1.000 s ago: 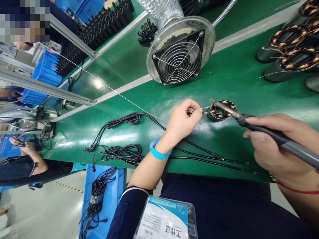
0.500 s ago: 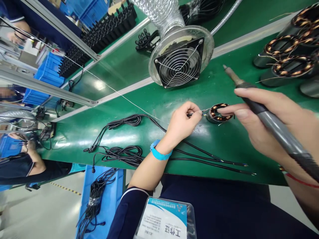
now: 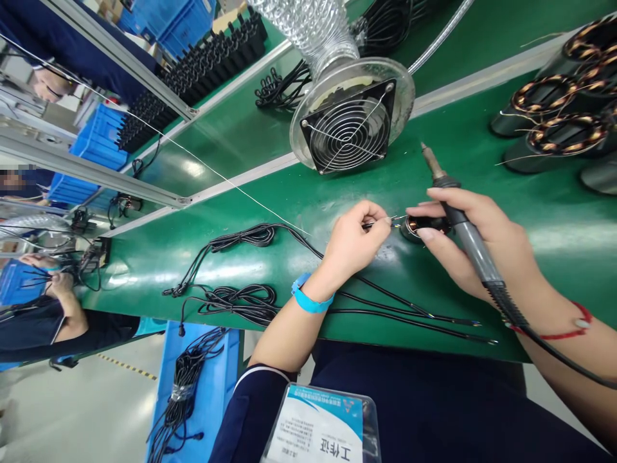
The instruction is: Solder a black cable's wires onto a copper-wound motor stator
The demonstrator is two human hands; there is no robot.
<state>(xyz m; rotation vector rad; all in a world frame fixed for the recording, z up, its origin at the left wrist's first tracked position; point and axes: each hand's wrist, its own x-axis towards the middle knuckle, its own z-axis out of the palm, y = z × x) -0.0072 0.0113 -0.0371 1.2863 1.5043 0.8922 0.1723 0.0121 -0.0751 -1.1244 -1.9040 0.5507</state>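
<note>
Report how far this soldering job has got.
Done: unclear; the joint is too small to judge. In hand: left hand pinches a wire at the small coil, which the right hand steadies, with the soldering iron tip raised. Left: loose black leads, coils waiting.

Bare hands here, and the left hand (image 3: 354, 241) shows a bright blue band (image 3: 311, 300) snug round the wrist, with a dark navy short sleeve (image 3: 255, 392) edged in a thin white stripe higher up that arm. Over on the right hand (image 3: 475, 241), a thin red string bracelet (image 3: 554, 333) loops the wrist, and below there's dark navy clothing with a clear plastic badge holder (image 3: 321, 427) carrying a blue-and-white card
</note>
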